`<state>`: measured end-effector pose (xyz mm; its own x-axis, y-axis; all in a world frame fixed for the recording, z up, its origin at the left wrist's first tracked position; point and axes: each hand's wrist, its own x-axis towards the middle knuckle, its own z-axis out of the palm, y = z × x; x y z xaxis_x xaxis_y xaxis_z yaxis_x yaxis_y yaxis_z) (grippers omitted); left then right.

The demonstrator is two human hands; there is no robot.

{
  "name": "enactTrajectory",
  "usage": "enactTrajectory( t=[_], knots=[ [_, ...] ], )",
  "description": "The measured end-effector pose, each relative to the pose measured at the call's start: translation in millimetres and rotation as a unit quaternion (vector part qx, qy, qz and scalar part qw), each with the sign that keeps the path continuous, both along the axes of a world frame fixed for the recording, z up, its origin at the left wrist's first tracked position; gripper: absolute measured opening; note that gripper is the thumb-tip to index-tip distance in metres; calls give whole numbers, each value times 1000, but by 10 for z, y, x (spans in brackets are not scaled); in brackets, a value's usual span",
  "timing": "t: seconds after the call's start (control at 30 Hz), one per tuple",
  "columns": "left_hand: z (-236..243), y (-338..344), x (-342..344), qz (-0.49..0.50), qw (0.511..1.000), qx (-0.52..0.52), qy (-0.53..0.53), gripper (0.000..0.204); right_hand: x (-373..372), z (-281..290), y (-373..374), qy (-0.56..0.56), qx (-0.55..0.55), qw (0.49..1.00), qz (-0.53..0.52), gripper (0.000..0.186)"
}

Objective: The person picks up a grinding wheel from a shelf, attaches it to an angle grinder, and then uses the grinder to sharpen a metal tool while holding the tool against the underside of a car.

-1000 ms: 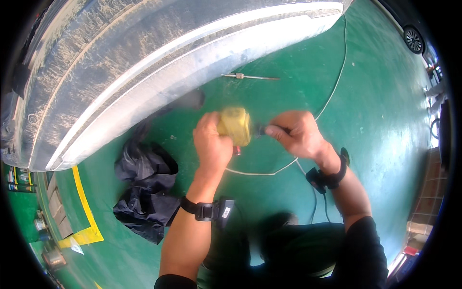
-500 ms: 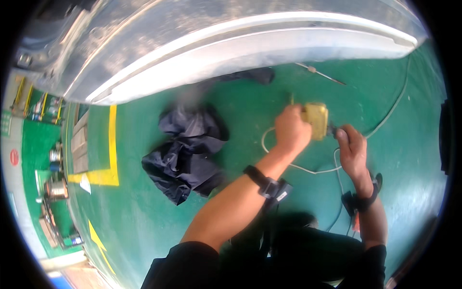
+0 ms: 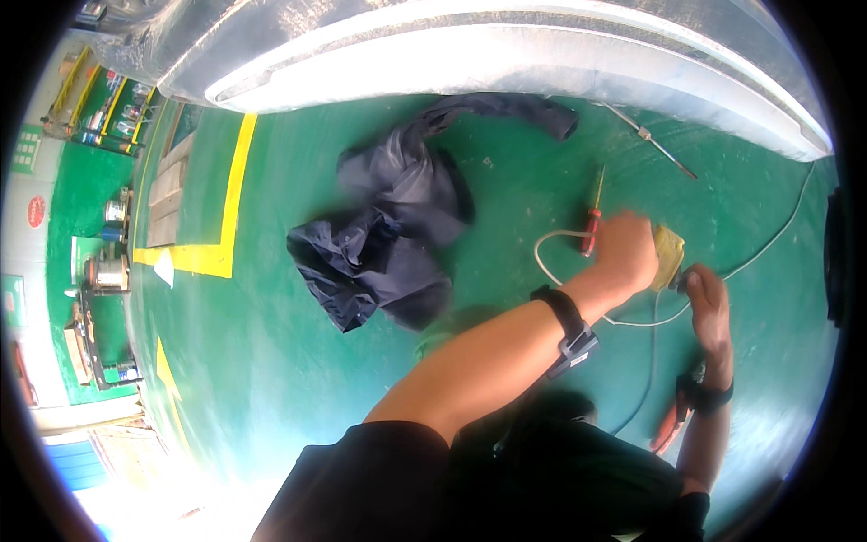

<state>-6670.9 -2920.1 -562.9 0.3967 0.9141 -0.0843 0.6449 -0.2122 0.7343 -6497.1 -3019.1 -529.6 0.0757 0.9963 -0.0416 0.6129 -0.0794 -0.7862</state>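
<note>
My left hand (image 3: 629,250) is closed round a yellow box (image 3: 668,256) that looks like a cable socket. Against the box's near right side, my right hand (image 3: 710,305) pinches a small dark plug-like piece (image 3: 679,279). Whether that piece is fully seated in the box I cannot tell. A pale cable (image 3: 632,322) loops over the floor below both hands. Left of my left hand lies a screwdriver (image 3: 591,231) with a red handle. Beside my right forearm rests a red-handled tool (image 3: 669,428), partly hidden.
A dark jacket-like cloth (image 3: 397,208) lies crumpled on the green floor. Beyond it runs a vehicle's dusty white lower side (image 3: 506,68). A thin metal rod (image 3: 652,140) lies near it. Shelves with cans (image 3: 110,271) stand at the far left.
The view has shifted, so floor things sit farther right. The screwdriver, mostly hidden behind my left hand before, now shows. Both hands keep their hold at the yellow box.
</note>
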Motion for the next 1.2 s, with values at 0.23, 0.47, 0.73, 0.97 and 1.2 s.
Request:
enactTrajectory(
  t=[0.23, 0.47, 0.73, 0.97, 1.2],
  knots=[
    [254, -250, 366, -59, 996, -68, 2, 51, 800, -442, -210, 110, -143, 983, -33, 39],
    [522, -445, 574, -116, 991, -30, 60, 54, 412, -812, -357, -154, -157, 970, -104, 27],
    [331, -777, 850, -121, 977, -3, 177, 50, 160, -909, -290, -261, -208, 938, -91, 22],
    [-258, -990, 1451, -88, 865, 121, 480, 53, 35, -985, -215, -300, -240, 920, -84, 29],
    [-484, -1093, 1492, -63, 444, 183, 875, 71, -84, -1050, -98, -334, -264, 902, -70, 42]
  ],
)
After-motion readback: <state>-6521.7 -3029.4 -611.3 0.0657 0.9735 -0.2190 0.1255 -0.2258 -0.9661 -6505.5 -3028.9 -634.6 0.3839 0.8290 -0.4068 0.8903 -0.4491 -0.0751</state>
